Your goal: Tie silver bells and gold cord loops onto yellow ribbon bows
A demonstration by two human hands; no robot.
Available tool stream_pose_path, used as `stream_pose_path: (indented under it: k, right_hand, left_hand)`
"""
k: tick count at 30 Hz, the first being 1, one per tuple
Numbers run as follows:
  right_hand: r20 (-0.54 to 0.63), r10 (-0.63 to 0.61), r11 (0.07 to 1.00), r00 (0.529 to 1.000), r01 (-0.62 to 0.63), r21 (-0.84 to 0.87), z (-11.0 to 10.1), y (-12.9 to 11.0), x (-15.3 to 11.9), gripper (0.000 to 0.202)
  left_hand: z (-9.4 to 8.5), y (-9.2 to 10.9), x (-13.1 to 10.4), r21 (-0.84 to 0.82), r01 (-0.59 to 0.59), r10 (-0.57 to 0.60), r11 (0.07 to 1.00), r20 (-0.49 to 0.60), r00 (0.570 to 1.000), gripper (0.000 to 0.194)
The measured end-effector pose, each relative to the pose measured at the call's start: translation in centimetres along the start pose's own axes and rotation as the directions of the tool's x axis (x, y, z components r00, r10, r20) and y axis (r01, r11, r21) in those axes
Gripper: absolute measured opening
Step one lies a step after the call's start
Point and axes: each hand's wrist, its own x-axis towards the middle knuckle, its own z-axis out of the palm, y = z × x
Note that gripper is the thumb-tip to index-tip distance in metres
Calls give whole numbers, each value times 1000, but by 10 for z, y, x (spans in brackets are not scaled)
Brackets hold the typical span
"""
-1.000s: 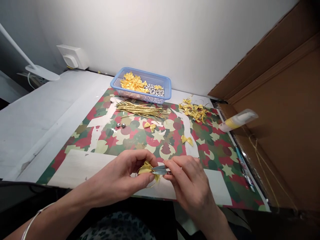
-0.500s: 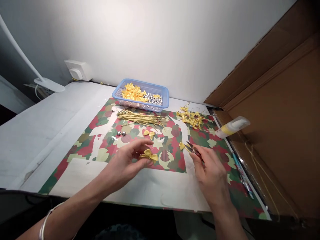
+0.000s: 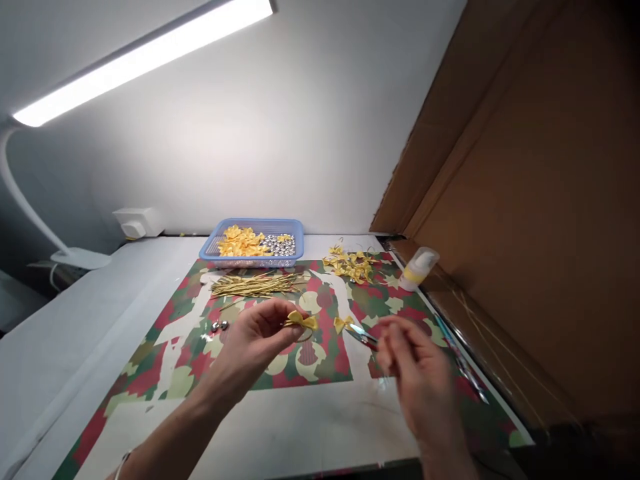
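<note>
My left hand (image 3: 260, 333) pinches a yellow ribbon bow (image 3: 303, 321) between thumb and fingers, with a thin gold tie curving beneath it. To the right, my right hand (image 3: 413, 360), blurred by motion, is closed around small scissors (image 3: 363, 335). Their blades point left toward another yellow bow (image 3: 343, 325); whether the tips touch it I cannot tell. Two small silver bells (image 3: 220, 326) lie left of my left hand. Beyond the hands is a bundle of gold twist ties (image 3: 255, 285).
A blue basket (image 3: 251, 261) at the back holds yellow bows and silver bells. Finished-looking bows with ties lie in a pile (image 3: 353, 265). A bottle (image 3: 419, 269) and pens (image 3: 463, 360) are at right, beside a cardboard wall (image 3: 500, 233). A lit lamp (image 3: 150, 60) overhangs the left.
The view has tipped upward, bringing the lamp into sight. My left hand still holds its bow. The scissors have turned flatter in my moving right hand.
</note>
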Motion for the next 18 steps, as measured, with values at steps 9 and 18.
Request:
stream_pose_path:
  k: [9, 18]
  right_hand:
    - [27, -316, 948, 948, 317, -31, 45, -44, 11, 20]
    - [98, -665, 692, 741, 660, -292, 57, -38, 10, 23]
  left_hand:
    - [9, -2, 3, -35, 40, -40, 999, -27, 999, 32]
    - [4, -1, -26, -445, 315, -365, 838, -28, 931, 32]
